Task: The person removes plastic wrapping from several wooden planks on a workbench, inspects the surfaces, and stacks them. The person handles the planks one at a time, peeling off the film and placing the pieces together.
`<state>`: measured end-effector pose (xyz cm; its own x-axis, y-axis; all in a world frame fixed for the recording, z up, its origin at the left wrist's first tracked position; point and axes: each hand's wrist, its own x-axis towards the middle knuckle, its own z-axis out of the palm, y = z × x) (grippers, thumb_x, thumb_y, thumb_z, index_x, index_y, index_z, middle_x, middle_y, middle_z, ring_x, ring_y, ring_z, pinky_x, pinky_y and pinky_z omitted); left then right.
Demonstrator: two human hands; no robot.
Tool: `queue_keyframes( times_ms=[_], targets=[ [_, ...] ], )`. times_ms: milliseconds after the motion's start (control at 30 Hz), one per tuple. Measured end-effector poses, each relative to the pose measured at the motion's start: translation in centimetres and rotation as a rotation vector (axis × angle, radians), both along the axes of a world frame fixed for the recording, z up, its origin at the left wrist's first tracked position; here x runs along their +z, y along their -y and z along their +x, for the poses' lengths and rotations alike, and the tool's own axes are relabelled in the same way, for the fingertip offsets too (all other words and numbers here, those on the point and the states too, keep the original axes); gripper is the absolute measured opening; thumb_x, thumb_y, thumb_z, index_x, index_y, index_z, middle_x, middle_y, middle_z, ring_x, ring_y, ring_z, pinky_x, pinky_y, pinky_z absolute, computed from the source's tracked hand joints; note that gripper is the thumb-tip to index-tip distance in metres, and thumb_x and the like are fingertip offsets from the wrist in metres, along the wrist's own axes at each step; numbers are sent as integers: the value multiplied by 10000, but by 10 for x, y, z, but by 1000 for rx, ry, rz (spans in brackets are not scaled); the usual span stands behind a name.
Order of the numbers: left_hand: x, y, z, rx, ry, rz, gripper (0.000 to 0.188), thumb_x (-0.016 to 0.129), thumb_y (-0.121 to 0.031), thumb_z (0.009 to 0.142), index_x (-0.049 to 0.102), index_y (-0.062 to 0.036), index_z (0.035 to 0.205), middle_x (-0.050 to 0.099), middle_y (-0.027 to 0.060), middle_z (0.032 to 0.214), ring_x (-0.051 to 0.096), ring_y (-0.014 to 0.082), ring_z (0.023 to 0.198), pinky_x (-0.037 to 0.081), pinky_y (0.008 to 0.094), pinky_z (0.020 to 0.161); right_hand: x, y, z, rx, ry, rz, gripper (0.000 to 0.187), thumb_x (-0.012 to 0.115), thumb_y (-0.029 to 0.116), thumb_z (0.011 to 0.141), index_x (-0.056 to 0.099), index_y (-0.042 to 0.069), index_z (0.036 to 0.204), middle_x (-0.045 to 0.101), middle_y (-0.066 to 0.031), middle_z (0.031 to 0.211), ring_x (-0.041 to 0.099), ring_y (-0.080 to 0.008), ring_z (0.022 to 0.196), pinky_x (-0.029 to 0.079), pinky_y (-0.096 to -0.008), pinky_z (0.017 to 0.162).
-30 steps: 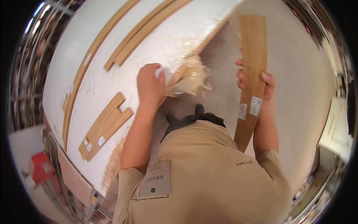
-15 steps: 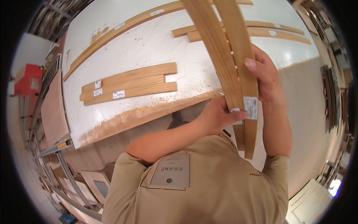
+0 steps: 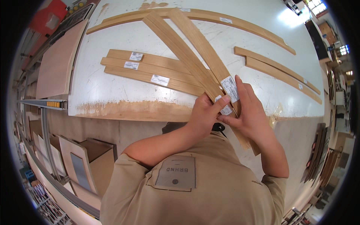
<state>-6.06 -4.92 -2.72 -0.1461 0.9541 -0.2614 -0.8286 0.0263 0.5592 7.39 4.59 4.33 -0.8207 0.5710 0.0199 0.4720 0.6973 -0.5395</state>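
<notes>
Two bare hands hold two oak-coloured wooden strips that fan apart toward their far ends and come together near the person. The left hand (image 3: 205,114) is closed on the left strip (image 3: 182,52), its thumb pressed on the one white label (image 3: 225,108) there. The right hand (image 3: 250,110) is curved around the right strip (image 3: 200,45), with straight fingers along its right edge beside its one label (image 3: 230,89) and the thumb reaching left across the wood. Both held strips slant from far left to near right, above the white tabletop (image 3: 210,32), their near ends projecting past its near edge. On the tabletop to the left, three shorter strips (image 3: 150,73) lie side by side, bearing three labels (image 3: 160,80); the held pair covers part of them. To the right lie two more strips (image 3: 279,71) with two labels (image 3: 300,86). Along the far side runs long stock (image 3: 255,30) with two visible labels; whether it is one piece or two I cannot tell. One crumpled clear film (image 3: 276,113) sits at the near right edge.
</notes>
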Motion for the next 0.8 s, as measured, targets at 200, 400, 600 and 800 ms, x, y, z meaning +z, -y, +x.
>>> queue_keyframes(
  times_ms=[200,400,600,800],
  targets=[
    [-11,17,-47,208,-1,7,331,554,-231,1099,546,-19,1354,662,75,1268,670,145,1124,588,320,929,9,6,-66,171,110,83,1073,848,220,692,308,19,1597,564,-189,1274,647,-381,1043,567,-430,836],
    [-4,26,-95,426,11,-7,344,545,-247,1103,513,-31,1369,655,72,1280,659,154,1150,566,333,955,-10,16,-132,247,148,304,996,789,233,719,333,18,1578,569,-181,1231,669,-357,998,585,-425,773],
    [-17,48,-138,420,-57,-144,363,539,-263,1095,543,46,1285,657,159,1240,665,249,1148,567,409,963,-37,6,-173,343,114,115,991,785,214,725,322,12,1577,570,-192,1230,655,-378,1033,569,-442,839],
    [-66,75,-168,124,-461,-390,437,582,-396,1070,647,35,1085,721,132,986,709,200,842,561,321,745,-86,1,-181,420,98,99,960,787,200,717,362,7,1557,570,-201,1241,636,-379,1080,554,-441,883]
  ],
)
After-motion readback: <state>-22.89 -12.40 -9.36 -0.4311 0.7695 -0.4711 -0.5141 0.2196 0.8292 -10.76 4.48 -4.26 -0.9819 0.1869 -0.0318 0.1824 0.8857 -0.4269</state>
